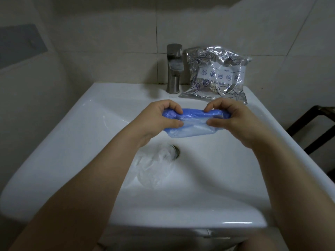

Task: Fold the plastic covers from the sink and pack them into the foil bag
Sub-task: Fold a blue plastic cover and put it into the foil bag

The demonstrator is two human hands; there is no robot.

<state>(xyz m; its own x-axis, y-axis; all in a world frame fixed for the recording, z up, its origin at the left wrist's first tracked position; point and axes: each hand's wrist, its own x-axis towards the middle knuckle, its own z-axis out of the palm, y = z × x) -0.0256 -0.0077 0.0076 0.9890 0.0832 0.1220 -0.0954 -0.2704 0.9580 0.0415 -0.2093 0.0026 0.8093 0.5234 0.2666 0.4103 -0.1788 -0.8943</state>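
Note:
A blue plastic cover (194, 124), gathered into a long band, hangs stretched above the white sink (76, 142). My left hand (159, 118) pinches its left end and my right hand (233, 120) pinches its right end, thumbs below and fingers on top. A clear plastic cover (154, 165) lies crumpled in the basin over the drain. The silver foil bag (217, 73), printed with blue fish drawings, leans against the tiled wall on the sink's back right ledge.
A metal faucet (174, 67) stands at the back middle of the sink, just left of the foil bag. A dark wooden frame (311, 127) shows to the right of the sink. Tiled wall runs behind.

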